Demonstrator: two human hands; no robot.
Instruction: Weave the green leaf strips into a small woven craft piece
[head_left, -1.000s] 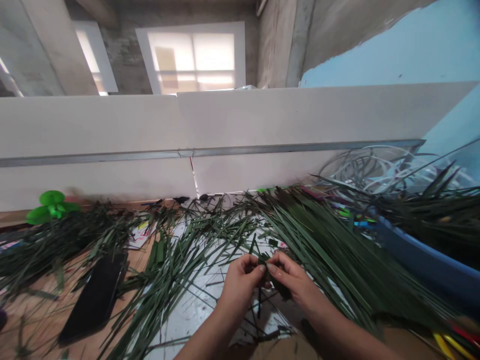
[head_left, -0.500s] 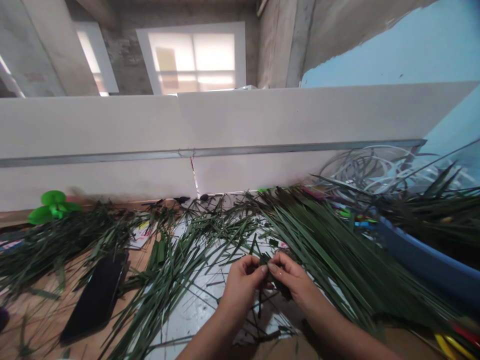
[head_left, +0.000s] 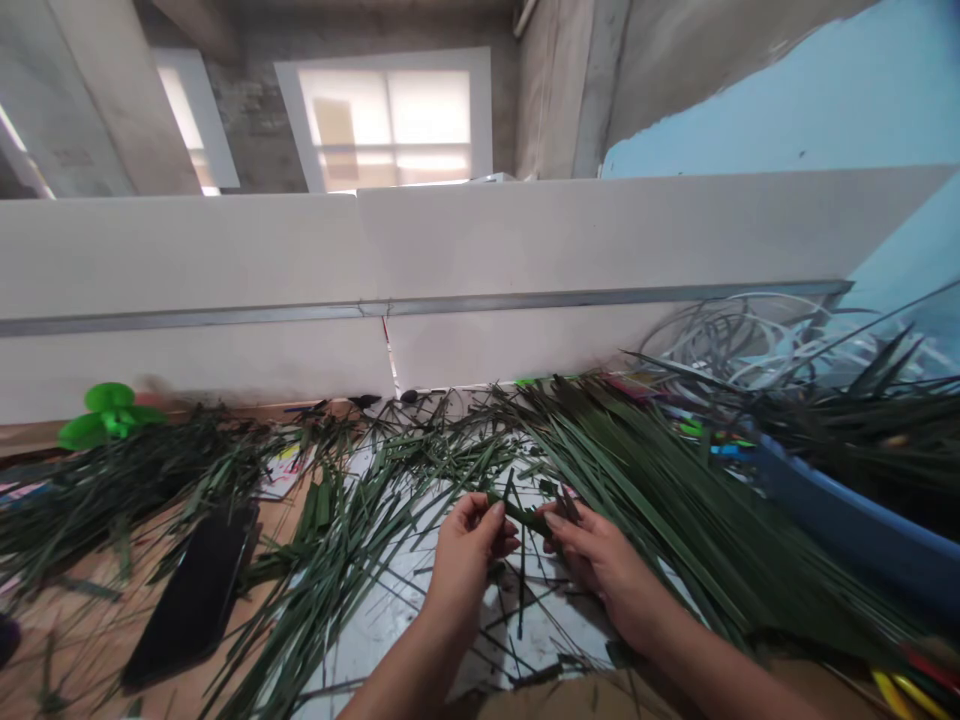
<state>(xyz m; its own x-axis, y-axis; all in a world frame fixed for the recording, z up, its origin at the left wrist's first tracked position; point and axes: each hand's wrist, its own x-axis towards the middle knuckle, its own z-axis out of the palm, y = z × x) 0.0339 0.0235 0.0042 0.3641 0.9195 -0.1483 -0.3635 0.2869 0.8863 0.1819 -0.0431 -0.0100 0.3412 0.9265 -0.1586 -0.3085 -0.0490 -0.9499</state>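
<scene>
My left hand (head_left: 475, 534) pinches one end of a dark green leaf strip (head_left: 526, 516) between thumb and fingers. On the other side, my right hand (head_left: 589, 545) has its fingers closed on the same strip, which spans the small gap between the hands. Narrow ends of leaf stick up and hang down around the fingers. Beneath both hands lies a white board (head_left: 390, 600) scattered with thin green scraps. A long bundle of leaf blades (head_left: 645, 480) fans out just right of my right hand. Left of my left hand lie many cut strips (head_left: 352, 540).
A dark phone (head_left: 191, 600) rests on the brown tabletop at left, by a heap of shredded leaves (head_left: 150, 470) and a green fan-shaped object (head_left: 111, 418). At right stand a blue basin (head_left: 832, 520) of leaves and coiled white strips (head_left: 742, 340). A white partition (head_left: 525, 240) runs behind.
My hands have moved apart, the left one to the left and slightly up. The leaf strip now shows stretched between them.
</scene>
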